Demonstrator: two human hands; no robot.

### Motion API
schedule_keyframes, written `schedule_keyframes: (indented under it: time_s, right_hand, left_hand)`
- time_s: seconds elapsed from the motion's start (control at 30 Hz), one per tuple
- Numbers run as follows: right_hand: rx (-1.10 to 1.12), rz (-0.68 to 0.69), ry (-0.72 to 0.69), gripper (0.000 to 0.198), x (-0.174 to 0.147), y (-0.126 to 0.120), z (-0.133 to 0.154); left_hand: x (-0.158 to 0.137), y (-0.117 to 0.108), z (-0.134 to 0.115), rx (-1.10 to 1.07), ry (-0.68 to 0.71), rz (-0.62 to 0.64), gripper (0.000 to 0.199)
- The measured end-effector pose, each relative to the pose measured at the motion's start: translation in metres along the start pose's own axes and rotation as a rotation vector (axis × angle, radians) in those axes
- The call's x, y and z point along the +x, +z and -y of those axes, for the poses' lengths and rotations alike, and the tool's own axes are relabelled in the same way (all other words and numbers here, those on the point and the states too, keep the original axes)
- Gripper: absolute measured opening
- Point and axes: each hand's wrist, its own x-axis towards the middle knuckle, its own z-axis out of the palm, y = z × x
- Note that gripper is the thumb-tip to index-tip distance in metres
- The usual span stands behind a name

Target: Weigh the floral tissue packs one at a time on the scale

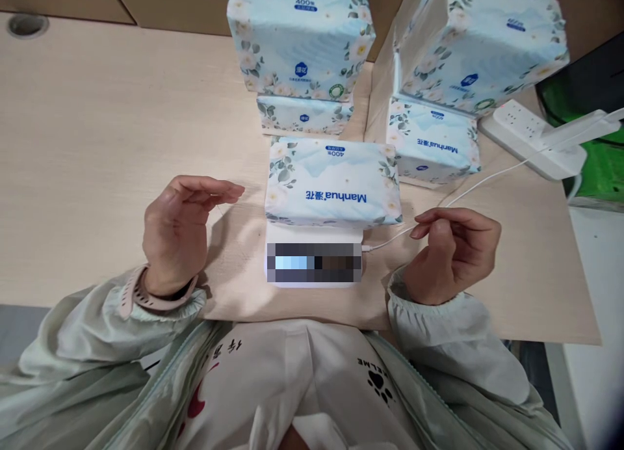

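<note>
A white power strip (519,123) lies along the edge of a pale tabletop (97,144). Right of the strip is something bright green (607,160); behind the strip, something dark (592,79). Well left of the strip is a round grommet (28,25).

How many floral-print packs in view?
5 visible: front pack on the white device; back-left upper pack, back-left lower pack, back-right upper pack, back-right lower pack. More may be hidden behind.
</note>
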Motion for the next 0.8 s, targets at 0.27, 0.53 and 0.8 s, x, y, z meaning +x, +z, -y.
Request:
schedule_keyframes:
  time_s: [0.27,0.53,0.8]
  right_hand:
    - [-0.013,-0.002,0.020,0.008,-0.001,0.001,0.005]
    - [-0.008,0.042,0.046,0.009,-0.002,0.000,0.008]
    - [0.002,0.279,0.022,0.033,-0.005,-0.009,-0.002]
  left_hand:
    - [-0.001,-0.003,0.002,0.002,-0.011,0.059,0.042]
    - [-0.003,-0.001,0.000,-0.001,-0.038,0.065,0.039]
    - [-0.005,-0.005,0.001,0.036,-0.106,0.244,0.044]
